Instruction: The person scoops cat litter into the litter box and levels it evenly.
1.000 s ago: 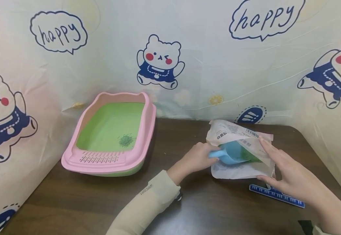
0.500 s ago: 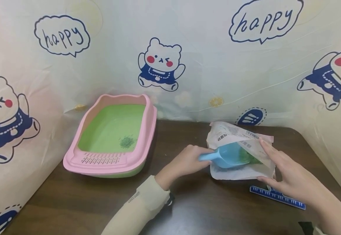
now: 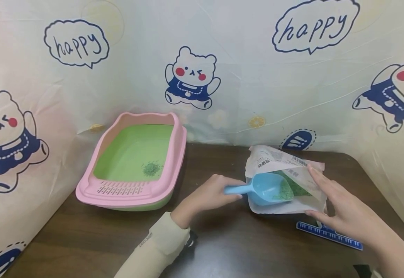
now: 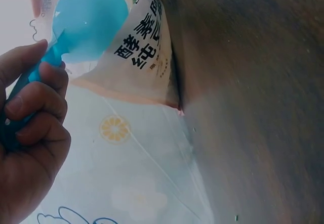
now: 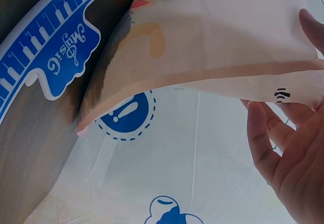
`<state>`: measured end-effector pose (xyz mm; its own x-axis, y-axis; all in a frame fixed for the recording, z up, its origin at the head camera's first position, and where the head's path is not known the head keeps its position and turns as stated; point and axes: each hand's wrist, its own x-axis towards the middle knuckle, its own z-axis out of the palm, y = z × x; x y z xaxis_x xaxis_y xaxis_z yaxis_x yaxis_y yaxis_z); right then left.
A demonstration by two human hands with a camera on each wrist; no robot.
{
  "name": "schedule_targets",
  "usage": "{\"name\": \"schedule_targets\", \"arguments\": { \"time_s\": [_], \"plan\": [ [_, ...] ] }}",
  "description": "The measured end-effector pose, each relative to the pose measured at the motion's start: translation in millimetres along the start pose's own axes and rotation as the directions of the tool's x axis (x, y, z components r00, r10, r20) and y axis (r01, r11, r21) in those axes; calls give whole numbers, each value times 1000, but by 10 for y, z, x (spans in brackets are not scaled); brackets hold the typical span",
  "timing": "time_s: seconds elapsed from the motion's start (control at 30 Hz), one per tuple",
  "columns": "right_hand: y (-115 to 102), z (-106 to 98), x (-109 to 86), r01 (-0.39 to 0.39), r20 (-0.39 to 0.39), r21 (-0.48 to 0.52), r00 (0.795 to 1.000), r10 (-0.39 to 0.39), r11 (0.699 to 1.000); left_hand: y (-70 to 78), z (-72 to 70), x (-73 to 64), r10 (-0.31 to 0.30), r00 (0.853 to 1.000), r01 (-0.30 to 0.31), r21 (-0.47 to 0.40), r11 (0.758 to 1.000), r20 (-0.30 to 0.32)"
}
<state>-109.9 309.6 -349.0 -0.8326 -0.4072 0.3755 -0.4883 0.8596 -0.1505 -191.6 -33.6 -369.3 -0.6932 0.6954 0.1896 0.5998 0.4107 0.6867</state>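
Note:
My left hand [image 3: 210,193] grips the handle of a light blue scoop [image 3: 266,187], fingers curled round it in the left wrist view. Green granules lie toward the scoop's front edge. The scoop's bowl is at the open mouth of a white cat litter bag [image 3: 271,156], over its near side. More green litter [image 3: 297,185] shows inside the bag, which lies on its side with dark printing [image 4: 144,39]. My right hand [image 3: 344,204] holds the bag from the right, thumb low and fingers high on it; the right wrist view shows fingers along its edge [image 5: 258,133].
A pink and green litter box [image 3: 87,191] stands at the left, with a small heap of green granules [image 3: 151,168] on its floor. A blue piano-patterned ruler-like piece [image 3: 328,234] lies below the right hand. Patterned sheeting [image 3: 236,96] closes in the brown table [image 3: 236,247].
My left hand has drawn the scoop leftward, out of the bag's inside to its mouth, bringing granules into sight in it. My right hand stays at the bag. The head view has shifted slightly.

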Motion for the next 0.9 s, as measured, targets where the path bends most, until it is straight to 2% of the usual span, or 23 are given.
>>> {"name": "schedule_targets", "arguments": {
  "time_s": [0.5,0.77,0.9],
  "plan": [
    [7,-4,-11,-12,15,8,1000,12,1000,-23,-122,-156,8,1000,-8,-73,997,2],
    [-5,1,-20,-20,20,15,1000,20,1000,-83,-190,-243,54,998,-55,-81,995,-18],
    [-10,1,-16,-17,23,20,1000,17,1000,-90,-241,-289,55,998,-57,-89,994,-19]
  ]
}}
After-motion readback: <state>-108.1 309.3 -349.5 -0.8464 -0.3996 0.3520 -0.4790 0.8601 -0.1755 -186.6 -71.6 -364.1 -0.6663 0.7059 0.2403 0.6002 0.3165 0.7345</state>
